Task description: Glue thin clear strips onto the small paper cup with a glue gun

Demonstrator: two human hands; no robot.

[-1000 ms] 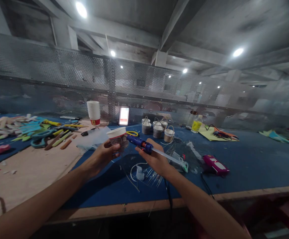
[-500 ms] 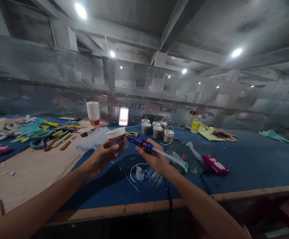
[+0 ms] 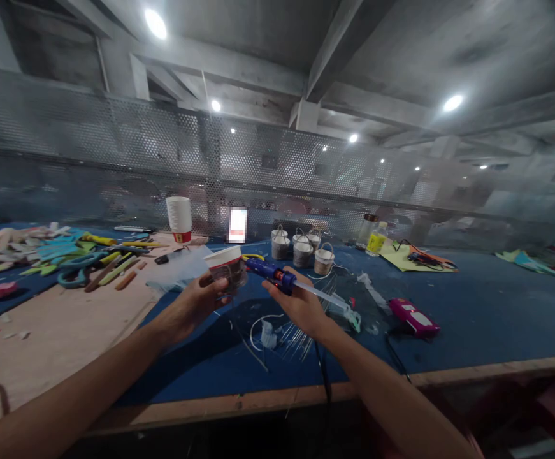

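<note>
From here, I see the left fingers (image 3: 216, 287) curled round a paper cup (image 3: 226, 268), right fingers (image 3: 278, 296) gripping a blue glue gun (image 3: 268, 272), little buckets (image 3: 302, 254) beyond both.

Person at a blue tabletop (image 3: 176, 376). Left hand (image 3: 198, 303): fingers curled round a paper cup (image 3: 224, 257), white at the rim, brown lower down. Right hand (image 3: 301, 309) grips a blue glue gun (image 3: 268, 273), nozzle pointed at the cup's side; can't make out whether it touches. Clear glue stick (image 3: 318, 294) juts from the rear. Beyond the hands, small handled buckets (image 3: 302, 254) in a cluster. Off left, a stack of cups (image 3: 179, 215) and teal scissors (image 3: 86, 259). Off right, a magenta box (image 3: 413, 317) and a yellow-labelled bottle (image 3: 375, 241). Perforated screen (image 3: 258, 159) along the back.
</note>
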